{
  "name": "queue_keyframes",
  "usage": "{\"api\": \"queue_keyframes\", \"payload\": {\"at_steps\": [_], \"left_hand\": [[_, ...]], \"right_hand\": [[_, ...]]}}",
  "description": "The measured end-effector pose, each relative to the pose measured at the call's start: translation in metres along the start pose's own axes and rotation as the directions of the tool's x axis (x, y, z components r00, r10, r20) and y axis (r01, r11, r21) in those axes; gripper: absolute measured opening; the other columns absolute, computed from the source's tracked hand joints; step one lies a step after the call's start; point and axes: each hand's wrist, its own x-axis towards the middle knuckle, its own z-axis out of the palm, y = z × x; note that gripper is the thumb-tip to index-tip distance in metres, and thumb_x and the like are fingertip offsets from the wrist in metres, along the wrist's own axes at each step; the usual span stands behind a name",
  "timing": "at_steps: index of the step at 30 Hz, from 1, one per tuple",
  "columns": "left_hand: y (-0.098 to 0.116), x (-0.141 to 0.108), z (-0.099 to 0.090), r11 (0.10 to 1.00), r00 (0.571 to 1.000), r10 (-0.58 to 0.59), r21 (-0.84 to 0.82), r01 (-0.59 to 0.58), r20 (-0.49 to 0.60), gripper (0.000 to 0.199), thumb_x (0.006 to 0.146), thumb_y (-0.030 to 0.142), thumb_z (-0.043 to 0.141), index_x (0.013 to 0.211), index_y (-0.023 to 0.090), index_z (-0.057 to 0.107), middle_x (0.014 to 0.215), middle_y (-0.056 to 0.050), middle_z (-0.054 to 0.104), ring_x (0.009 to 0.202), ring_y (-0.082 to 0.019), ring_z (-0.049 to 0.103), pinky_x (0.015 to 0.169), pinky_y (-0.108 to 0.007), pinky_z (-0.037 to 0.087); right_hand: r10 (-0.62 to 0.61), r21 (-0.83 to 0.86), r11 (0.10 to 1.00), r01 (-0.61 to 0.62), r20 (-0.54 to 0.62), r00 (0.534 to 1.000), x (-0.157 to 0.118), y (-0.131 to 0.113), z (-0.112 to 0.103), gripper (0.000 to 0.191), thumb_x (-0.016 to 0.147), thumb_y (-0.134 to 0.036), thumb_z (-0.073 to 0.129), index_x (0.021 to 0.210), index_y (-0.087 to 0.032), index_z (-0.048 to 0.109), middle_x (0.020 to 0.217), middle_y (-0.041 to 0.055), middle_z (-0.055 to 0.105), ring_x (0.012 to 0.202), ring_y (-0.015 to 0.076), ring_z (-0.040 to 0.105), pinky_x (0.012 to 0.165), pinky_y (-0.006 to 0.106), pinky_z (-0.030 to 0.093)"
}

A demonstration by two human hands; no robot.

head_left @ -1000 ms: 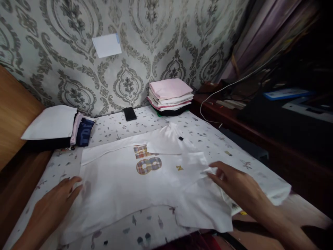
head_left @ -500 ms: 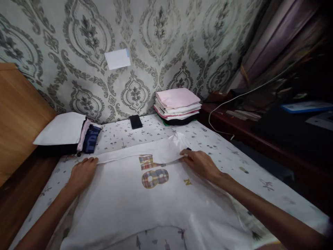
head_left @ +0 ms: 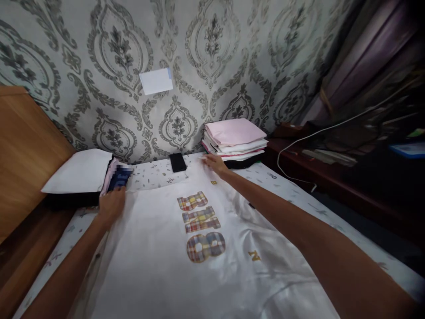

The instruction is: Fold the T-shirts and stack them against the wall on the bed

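Note:
A white shirt point(head_left: 149, 248) lies spread over the bed, with large plaid letters across its middle and small gold letters on its right part. The shirt's far left corner is in my left hand point(head_left: 113, 204), whose fingers are curled closed over the edge. Farther from me, my right hand point(head_left: 215, 165) pinches the shirt's far edge on the right, just in front of the pile of folded clothes; it is a little blurred. Creases run through the cloth beneath my right forearm.
Folded clothes with a pink one on top point(head_left: 235, 132) are stacked by the wall. Another folded pile point(head_left: 79, 173) sits at the left beside a wooden panel point(head_left: 29, 155). A black phone point(head_left: 178, 162) lies on the patterned sheet. A white cable point(head_left: 282, 153) hangs at the right.
My right hand has moved away from me and a little left, drawing the folded-over far edge flat. More plaid letters now show. My left hand has moved slightly farther out.

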Motion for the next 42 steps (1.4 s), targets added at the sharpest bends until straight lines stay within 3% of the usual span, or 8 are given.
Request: {"api": "queue_keyframes", "payload": {"at_steps": [5, 8, 11, 16, 20, 30, 38, 42], "left_hand": [[0.044, -0.024, 0.024, 0.974, 0.962, 0.143, -0.142, -0.179, -0.232, 0.046, 0.097, 0.019, 0.034, 0.137, 0.008, 0.053, 0.141, -0.025, 0.054, 0.131, -0.035, 0.053, 0.105, -0.052, 0.045], [0.077, -0.038, 0.045, 0.834, 0.903, 0.344, -0.359, -0.42, -0.259, 0.05, 0.101, 0.034, 0.037, 0.145, 0.014, 0.046, 0.155, -0.016, 0.045, 0.143, -0.025, 0.042, 0.117, -0.042, 0.037], [0.083, -0.039, 0.063, 0.795, 0.899, 0.385, -0.419, -0.437, -0.208, 0.055, 0.102, 0.044, 0.032, 0.15, 0.018, 0.039, 0.16, -0.013, 0.039, 0.149, -0.023, 0.033, 0.121, -0.046, 0.029], [0.033, -0.016, 0.083, 0.906, 0.979, 0.188, -0.371, -0.202, -0.074, 0.064, 0.102, 0.045, 0.025, 0.15, 0.006, 0.039, 0.16, -0.02, 0.034, 0.151, -0.028, 0.027, 0.121, -0.052, 0.026], [0.011, -0.004, 0.09, 0.933, 0.99, 0.129, -0.332, -0.14, -0.056, 0.066, 0.101, 0.046, 0.024, 0.151, 0.004, 0.037, 0.16, -0.021, 0.034, 0.152, -0.028, 0.026, 0.121, -0.051, 0.026], [0.043, -0.027, 0.069, 0.908, 0.977, 0.206, -0.362, -0.211, -0.054, 0.059, 0.103, 0.043, 0.029, 0.152, 0.01, 0.035, 0.162, -0.017, 0.031, 0.153, -0.025, 0.024, 0.122, -0.044, 0.026], [-0.016, -0.008, 0.08, 0.93, 0.996, 0.082, -0.359, -0.083, -0.019, 0.055, 0.103, 0.037, 0.028, 0.147, 0.006, 0.039, 0.16, -0.022, 0.035, 0.152, -0.026, 0.026, 0.12, -0.045, 0.029], [-0.001, -0.025, 0.067, 0.929, 1.0, 0.019, -0.37, -0.024, -0.017, 0.057, 0.103, 0.039, 0.029, 0.148, 0.005, 0.036, 0.162, -0.024, 0.026, 0.154, -0.031, 0.019, 0.121, -0.053, 0.022]], "right_hand": [[-0.143, -0.208, 0.964, 0.166, 0.121, 0.982, -0.057, 0.019, 0.024, 0.047, 0.092, -0.026, 0.049, 0.138, -0.018, 0.054, 0.13, 0.0129, 0.068, 0.12, 0.0253, 0.062, 0.107, 0.045, 0.045], [-0.29, -0.414, 0.773, 0.481, 0.444, 0.848, -0.097, 0.023, 0.033, 0.046, 0.099, -0.032, 0.039, 0.14, -0.02, 0.055, 0.146, 0.0121, 0.057, 0.136, 0.0246, 0.051, 0.116, 0.045, 0.036], [-0.188, -0.549, 0.613, 0.569, 0.597, 0.78, -0.109, 0.03, 0.017, 0.051, 0.101, -0.041, 0.037, 0.146, -0.021, 0.05, 0.156, 0.012, 0.045, 0.146, 0.0254, 0.037, 0.121, 0.05, 0.026], [0.041, -0.828, 0.464, 0.317, 0.377, 0.925, -0.077, 0.054, -0.052, 0.064, 0.101, -0.046, 0.029, 0.155, -0.012, 0.036, 0.162, 0.0177, 0.032, 0.151, 0.0285, 0.027, 0.121, 0.051, 0.024], [0.065, -0.875, 0.412, 0.253, 0.306, 0.95, -0.064, 0.07, -0.079, 0.063, 0.101, -0.046, 0.024, 0.157, -0.017, 0.031, 0.159, 0.0157, 0.038, 0.147, 0.0284, 0.035, 0.119, 0.053, 0.027], [0.043, -0.864, 0.449, 0.229, 0.277, 0.96, -0.063, 0.081, -0.075, 0.065, 0.1, -0.045, 0.027, 0.155, -0.012, 0.035, 0.157, 0.019, 0.04, 0.146, 0.0301, 0.036, 0.118, 0.053, 0.026], [0.057, -0.87, 0.449, 0.204, 0.256, 0.965, -0.071, 0.056, -0.07, 0.057, 0.101, -0.036, 0.031, 0.149, -0.007, 0.044, 0.153, 0.0222, 0.045, 0.141, 0.0304, 0.044, 0.114, 0.048, 0.032], [-0.001, -0.888, 0.42, 0.188, 0.206, 0.978, -0.087, 0.032, -0.063, 0.052, 0.102, -0.029, 0.028, 0.139, -0.003, 0.053, 0.139, 0.025, 0.058, 0.125, 0.032, 0.058, 0.107, 0.045, 0.04]]}}
